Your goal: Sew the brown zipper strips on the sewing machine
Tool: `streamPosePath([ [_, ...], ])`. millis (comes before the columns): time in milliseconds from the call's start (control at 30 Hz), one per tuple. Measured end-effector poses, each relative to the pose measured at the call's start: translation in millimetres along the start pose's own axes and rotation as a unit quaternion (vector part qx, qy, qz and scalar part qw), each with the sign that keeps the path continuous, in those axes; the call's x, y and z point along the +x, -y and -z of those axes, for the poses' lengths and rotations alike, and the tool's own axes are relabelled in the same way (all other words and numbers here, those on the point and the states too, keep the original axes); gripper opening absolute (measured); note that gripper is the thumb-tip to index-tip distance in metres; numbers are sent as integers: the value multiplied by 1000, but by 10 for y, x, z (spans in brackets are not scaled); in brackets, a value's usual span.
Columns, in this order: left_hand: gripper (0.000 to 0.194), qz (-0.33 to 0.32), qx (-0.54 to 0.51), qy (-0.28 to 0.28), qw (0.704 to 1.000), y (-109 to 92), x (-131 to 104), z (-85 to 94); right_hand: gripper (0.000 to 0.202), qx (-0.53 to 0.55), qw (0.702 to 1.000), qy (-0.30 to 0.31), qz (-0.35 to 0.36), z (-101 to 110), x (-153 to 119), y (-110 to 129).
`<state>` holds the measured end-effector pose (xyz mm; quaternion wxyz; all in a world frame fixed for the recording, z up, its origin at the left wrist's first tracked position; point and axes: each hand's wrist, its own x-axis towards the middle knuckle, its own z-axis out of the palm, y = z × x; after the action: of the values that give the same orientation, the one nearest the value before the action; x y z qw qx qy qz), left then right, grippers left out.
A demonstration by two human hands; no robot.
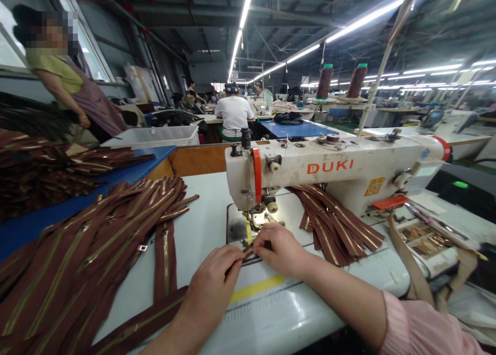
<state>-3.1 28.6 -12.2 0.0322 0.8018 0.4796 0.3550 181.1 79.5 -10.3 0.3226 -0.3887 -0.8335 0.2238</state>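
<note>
A white sewing machine (290, 164) with red lettering stands over the pale table, its lamp lighting the needle area. Just in front of the needle, my left hand (215, 277) and my right hand (277, 246) pinch the end of a brown zipper strip (248, 250) between them. The fingers of both hands are pressed together. From under my left hand, a brown zipper strip (143, 321) runs toward the lower left; whether it is the same strip is hidden. My right fingertips are close to the presser foot (258, 220).
Many brown zippers (116, 241) pile on the left. More zippers (337, 226) lie under the machine arm. A parts tray (426, 241) sits at right, near a red-handled tool. A person in an apron (93, 96) stands at left; another in white (234, 111) sits ahead.
</note>
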Motion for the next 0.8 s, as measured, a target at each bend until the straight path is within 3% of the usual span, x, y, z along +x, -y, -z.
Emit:
streamPosePath([
  [267,31,-91,58,-7,994,4,-35,-12,13,-37,999,-17,-34,-41,5,83],
  [367,37,-124,110,16,986,-35,-57,13,12,-48,998,-24,-35,-52,-1,93],
  [567,39,-119,160,80,977,-77,-80,34,11,-52,998,-21,-18,-69,-16,80],
  [800,38,-86,141,94,982,-60,-59,29,11,-57,998,-13,-15,-54,-9,68],
])
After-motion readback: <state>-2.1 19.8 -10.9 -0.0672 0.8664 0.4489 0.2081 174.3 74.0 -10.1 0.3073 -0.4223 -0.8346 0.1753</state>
